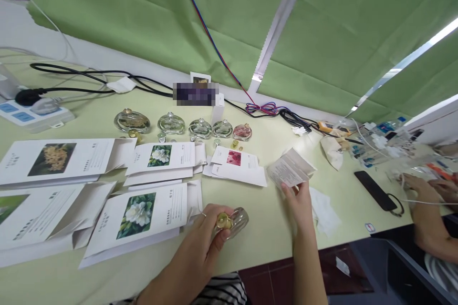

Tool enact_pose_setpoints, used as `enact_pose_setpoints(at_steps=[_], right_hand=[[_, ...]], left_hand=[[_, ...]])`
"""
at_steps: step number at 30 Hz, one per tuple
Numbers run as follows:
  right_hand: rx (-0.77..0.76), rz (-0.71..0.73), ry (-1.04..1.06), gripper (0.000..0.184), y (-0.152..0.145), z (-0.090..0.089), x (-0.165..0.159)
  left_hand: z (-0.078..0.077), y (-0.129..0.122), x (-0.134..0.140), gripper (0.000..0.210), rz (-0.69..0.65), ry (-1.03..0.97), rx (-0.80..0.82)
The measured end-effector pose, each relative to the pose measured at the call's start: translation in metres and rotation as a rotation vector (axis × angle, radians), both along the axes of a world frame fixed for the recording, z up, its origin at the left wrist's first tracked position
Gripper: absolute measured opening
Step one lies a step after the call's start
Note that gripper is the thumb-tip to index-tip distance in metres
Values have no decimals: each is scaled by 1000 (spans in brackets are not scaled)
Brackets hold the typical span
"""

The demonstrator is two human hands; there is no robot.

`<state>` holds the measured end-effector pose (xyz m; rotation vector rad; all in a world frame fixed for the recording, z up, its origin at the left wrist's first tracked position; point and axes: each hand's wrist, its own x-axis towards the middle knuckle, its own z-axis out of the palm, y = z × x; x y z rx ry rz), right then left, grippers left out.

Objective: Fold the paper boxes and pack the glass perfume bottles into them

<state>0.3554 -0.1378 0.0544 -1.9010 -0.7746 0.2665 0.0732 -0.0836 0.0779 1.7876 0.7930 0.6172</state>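
My left hand is closed around a clear glass perfume bottle with a yellowish cap, held tilted over the front of the table. Farther right, my right hand grips a small white carton with printed text, its thumb on the near face and its top flap open. Left of the carton lies a flattened white box with a pink flower picture. Behind it stand several glass perfume bottles in a row, among them a pink one and a large one with a golden cap. Small loose caps lie before them.
Flat white boxes with flower pictures cover the left side. A power strip and black cables run along the back. Crumpled tissue and a black phone-like slab lie at right, near another person's arm.
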Motion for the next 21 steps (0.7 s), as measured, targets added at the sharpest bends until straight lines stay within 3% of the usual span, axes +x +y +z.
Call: enact_pose_setpoints(at_steps=[3,6,8,9,11,12,14,17,21], right_hand=[[-4,-106,-66,71,-15,1,-12],[35,-175,-123,75,-32,-1,-46],[31,5,-91,64,-39,-3,-75],[8,216,-39,61,-39,-4,-89],[-42,499,69,48,-35,-4,-111],[-60,573,102,39,-32,-4,-118],[-69,582,111,20,-25,-3,-125],[-64,551,86,14,-19,-2,-124],[-47,538,75,14,-25,0,-119]], left_hand=[[3,2,4,25,-66,-30,58],[3,3,6,26,-139,-46,104],[2,4,10,26,-178,-56,129],[1,4,12,25,-191,-64,141],[-3,4,17,23,-200,-82,167],[-4,3,20,22,-197,-90,180],[-3,1,22,20,-172,-104,205],[16,2,18,28,-85,-154,251],[54,16,3,31,155,-165,487]])
